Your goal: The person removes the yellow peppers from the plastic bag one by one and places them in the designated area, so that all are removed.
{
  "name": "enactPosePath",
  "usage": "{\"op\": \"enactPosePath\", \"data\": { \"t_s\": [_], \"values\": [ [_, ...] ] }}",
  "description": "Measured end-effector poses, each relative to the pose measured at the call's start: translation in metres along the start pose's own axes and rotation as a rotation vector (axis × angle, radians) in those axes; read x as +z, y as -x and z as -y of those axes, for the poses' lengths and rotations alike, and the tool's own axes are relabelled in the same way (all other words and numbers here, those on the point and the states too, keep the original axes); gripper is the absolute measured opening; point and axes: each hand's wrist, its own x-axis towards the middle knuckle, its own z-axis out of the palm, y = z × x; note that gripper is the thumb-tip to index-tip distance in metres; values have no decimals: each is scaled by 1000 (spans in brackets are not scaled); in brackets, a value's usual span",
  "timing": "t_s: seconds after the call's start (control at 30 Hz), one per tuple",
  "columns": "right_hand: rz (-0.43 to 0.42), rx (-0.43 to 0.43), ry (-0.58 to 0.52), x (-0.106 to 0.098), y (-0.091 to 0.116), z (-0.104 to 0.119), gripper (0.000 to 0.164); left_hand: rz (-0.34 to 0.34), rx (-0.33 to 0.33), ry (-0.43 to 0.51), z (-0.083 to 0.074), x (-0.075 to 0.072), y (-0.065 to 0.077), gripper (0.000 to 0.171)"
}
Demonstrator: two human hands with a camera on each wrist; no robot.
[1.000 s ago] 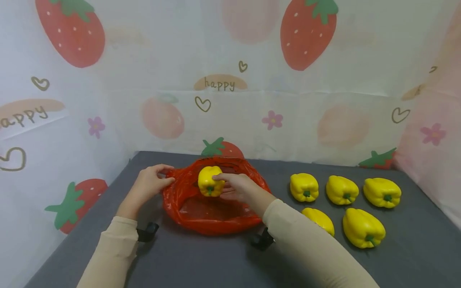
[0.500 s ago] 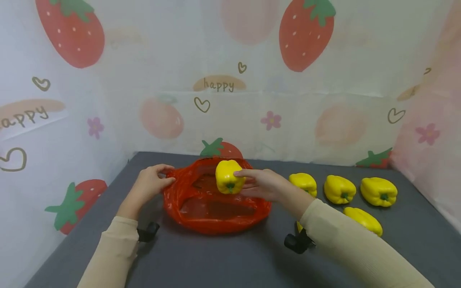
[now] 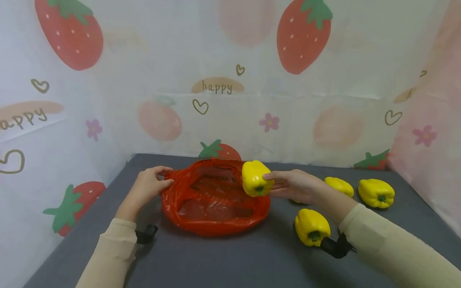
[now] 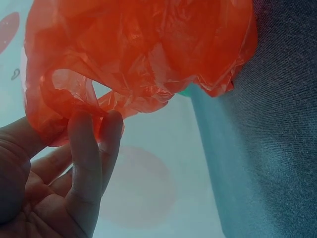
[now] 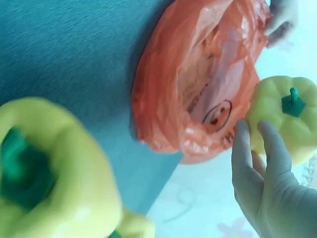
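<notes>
A red plastic bag [image 3: 216, 228] sits on the grey table with its mouth spread open toward me; printing shows inside it in the right wrist view. My left hand [image 3: 147, 186] pinches the bag's left edge between thumb and fingers, and the left wrist view shows the fingertips [image 4: 81, 129] at the crumpled film. My right hand [image 3: 297, 185] grips a yellow bell pepper [image 3: 257, 179] with a green stem. This pepper is held up at the right rim of the bag, in front of it in the head view.
Right of the bag lie more yellow bell peppers: one nearer me [image 3: 312, 227], and a far-right pepper [image 3: 376, 193]. Others are partly hidden behind my right arm. A strawberry-printed cloth [image 3: 223, 128] hangs behind the table [image 3: 216, 264].
My right hand has carried the yellow bell pepper rightward, from over the bag's mouth to its right rim. My left hand stays on the bag's left edge.
</notes>
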Motion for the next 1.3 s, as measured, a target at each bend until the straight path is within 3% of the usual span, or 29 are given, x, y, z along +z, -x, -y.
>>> {"op": "enactPosePath", "data": {
  "t_s": [0.43, 0.8, 1.13, 1.3],
  "values": [
    [2, -16, 146, -35, 29, -9, 66, -5, -1, 1, 3, -1, 0, 42],
    [14, -32, 186, -68, 46, -16, 59, -2, -5, 3, 3, -1, 0, 43],
    [-6, -35, 188, -98, 58, -27, 30, -3, -14, 0, 4, -1, -1, 43],
    [-11, -20, 175, -112, 64, -29, 23, -5, -11, -7, 4, 0, -1, 43]
  ]
}}
